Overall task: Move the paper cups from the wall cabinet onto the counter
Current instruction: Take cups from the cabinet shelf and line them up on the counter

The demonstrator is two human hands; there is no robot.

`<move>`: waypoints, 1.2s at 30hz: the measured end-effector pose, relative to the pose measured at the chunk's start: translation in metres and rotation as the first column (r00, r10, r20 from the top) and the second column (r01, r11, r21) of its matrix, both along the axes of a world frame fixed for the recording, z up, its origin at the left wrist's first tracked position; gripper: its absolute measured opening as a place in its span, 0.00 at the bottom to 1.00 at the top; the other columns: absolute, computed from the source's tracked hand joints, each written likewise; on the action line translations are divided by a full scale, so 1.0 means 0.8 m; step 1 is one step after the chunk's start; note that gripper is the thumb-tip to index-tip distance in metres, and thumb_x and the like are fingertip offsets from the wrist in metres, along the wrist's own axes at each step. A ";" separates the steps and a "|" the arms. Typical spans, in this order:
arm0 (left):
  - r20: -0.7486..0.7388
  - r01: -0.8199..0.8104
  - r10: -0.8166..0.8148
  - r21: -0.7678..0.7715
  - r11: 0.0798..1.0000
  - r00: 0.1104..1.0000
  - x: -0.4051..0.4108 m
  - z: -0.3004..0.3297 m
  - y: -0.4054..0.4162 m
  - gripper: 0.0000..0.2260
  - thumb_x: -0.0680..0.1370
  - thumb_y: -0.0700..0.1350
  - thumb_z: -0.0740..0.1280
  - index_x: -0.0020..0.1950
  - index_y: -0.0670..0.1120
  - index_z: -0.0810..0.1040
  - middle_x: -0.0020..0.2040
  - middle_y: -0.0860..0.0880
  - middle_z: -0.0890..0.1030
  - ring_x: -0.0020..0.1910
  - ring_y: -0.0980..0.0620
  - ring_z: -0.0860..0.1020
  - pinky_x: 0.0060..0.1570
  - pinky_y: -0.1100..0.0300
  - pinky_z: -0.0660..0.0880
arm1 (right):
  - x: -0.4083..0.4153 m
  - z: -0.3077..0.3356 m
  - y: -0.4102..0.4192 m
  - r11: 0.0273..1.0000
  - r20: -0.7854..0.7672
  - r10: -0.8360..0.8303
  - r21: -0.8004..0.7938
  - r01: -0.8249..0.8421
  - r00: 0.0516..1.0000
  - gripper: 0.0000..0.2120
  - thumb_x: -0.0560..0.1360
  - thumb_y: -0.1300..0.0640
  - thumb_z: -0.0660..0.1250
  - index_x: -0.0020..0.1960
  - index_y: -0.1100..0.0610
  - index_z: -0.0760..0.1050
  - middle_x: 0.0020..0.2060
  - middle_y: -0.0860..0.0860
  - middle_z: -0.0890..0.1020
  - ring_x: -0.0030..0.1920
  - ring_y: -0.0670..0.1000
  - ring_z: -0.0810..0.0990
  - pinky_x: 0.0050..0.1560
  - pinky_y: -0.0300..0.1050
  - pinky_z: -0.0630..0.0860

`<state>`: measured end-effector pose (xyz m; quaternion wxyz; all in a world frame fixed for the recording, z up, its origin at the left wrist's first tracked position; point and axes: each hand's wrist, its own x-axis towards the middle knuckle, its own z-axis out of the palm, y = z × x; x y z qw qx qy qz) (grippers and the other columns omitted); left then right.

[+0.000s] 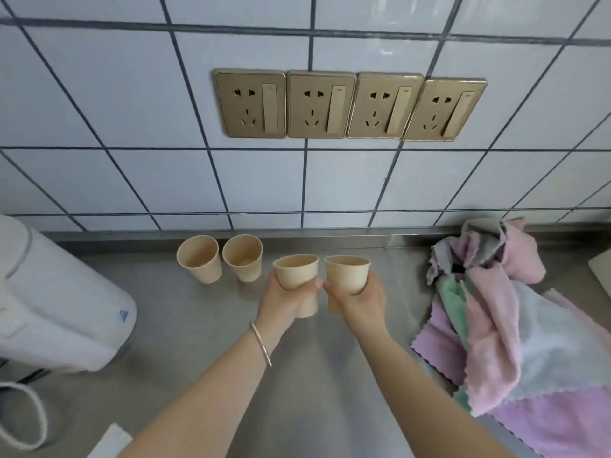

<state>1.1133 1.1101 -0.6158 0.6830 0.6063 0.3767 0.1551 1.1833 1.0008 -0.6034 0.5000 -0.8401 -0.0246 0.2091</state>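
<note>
Head view is showing four beige paper cups, all upright and open-mouthed, none visibly holding anything. Two of them are being carried: the left-hand cup (299,282) is sitting in the left hand (286,300), fingers curling round the lower half of its wall with the thumb crossing the front, and the right-hand cup (345,280) is being gripped the same way by the right hand (358,300). Both are hovering low over the counter (324,375); whether their bases are touching the steel I cannot tell, since the hands are covering them. The two rims are sitting just beside each other, apart by a sliver.

These cups are looking thin-walled and very light, so they are likely crushing easily under a hard squeeze and tipping at a nudge. Holding them at mid-wall, below the rolled rim, with a loose wrap seems the sound choice.

Behind and to the left, two placed cups (220,257) are standing side by side near the tiled wall. Further out, a white appliance (62,312) is filling the left edge, a heap of pastel cloths (502,325) is lying to the right, and a row of sockets (350,105) is running along the wall above.
</note>
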 end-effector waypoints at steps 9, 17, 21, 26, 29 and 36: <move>-0.051 -0.064 0.075 0.185 0.981 0.996 0.057 -0.058 0.034 0.27 0.61 0.41 0.80 0.49 0.58 0.68 0.48 0.56 0.78 0.51 0.50 0.78 0.56 0.54 0.75 | 0.067 -0.048 0.021 0.995 -0.065 0.077 0.072 -0.072 0.995 0.28 0.63 0.59 0.76 0.58 0.51 0.66 0.49 0.46 0.77 0.53 0.51 0.77 0.47 0.42 0.72; -0.004 -0.185 0.194 0.288 0.940 0.981 0.077 -0.088 0.048 0.34 0.62 0.34 0.78 0.63 0.43 0.67 0.53 0.51 0.75 0.52 0.52 0.74 0.51 0.69 0.67 | 0.086 -0.071 0.039 0.995 -0.053 0.061 0.076 -0.057 0.997 0.27 0.65 0.57 0.76 0.58 0.48 0.67 0.48 0.45 0.78 0.51 0.50 0.77 0.48 0.41 0.71; 0.008 -0.206 0.214 0.302 0.931 0.977 0.084 -0.097 0.052 0.33 0.62 0.34 0.78 0.59 0.49 0.65 0.53 0.51 0.75 0.53 0.52 0.75 0.48 0.76 0.69 | 0.087 -0.078 0.047 0.996 -0.015 0.077 0.051 -0.076 0.997 0.30 0.66 0.58 0.75 0.64 0.50 0.67 0.49 0.46 0.78 0.51 0.50 0.77 0.48 0.40 0.70; -0.001 -0.226 0.241 0.333 0.916 0.971 0.087 -0.099 0.049 0.33 0.63 0.34 0.77 0.62 0.46 0.66 0.54 0.52 0.74 0.52 0.55 0.73 0.43 0.85 0.63 | 0.086 -0.089 0.056 0.997 0.024 0.071 0.001 -0.071 0.997 0.31 0.66 0.59 0.74 0.65 0.53 0.66 0.56 0.51 0.79 0.55 0.54 0.77 0.48 0.40 0.69; 0.007 -0.234 0.248 0.361 0.903 0.969 0.085 -0.101 0.049 0.36 0.62 0.33 0.77 0.65 0.41 0.65 0.55 0.50 0.74 0.53 0.54 0.73 0.46 0.83 0.65 | 0.082 -0.093 0.061 0.999 0.062 0.048 -0.015 -0.047 0.997 0.33 0.65 0.59 0.74 0.66 0.55 0.65 0.59 0.53 0.78 0.59 0.56 0.76 0.54 0.47 0.74; -0.059 -0.159 0.183 0.285 0.945 0.981 0.060 -0.109 0.043 0.44 0.61 0.33 0.77 0.72 0.43 0.59 0.70 0.44 0.69 0.68 0.49 0.70 0.70 0.54 0.66 | 0.060 -0.095 0.045 0.998 0.102 -0.038 -0.052 0.044 0.994 0.37 0.67 0.57 0.73 0.72 0.59 0.62 0.63 0.55 0.73 0.65 0.56 0.70 0.66 0.51 0.68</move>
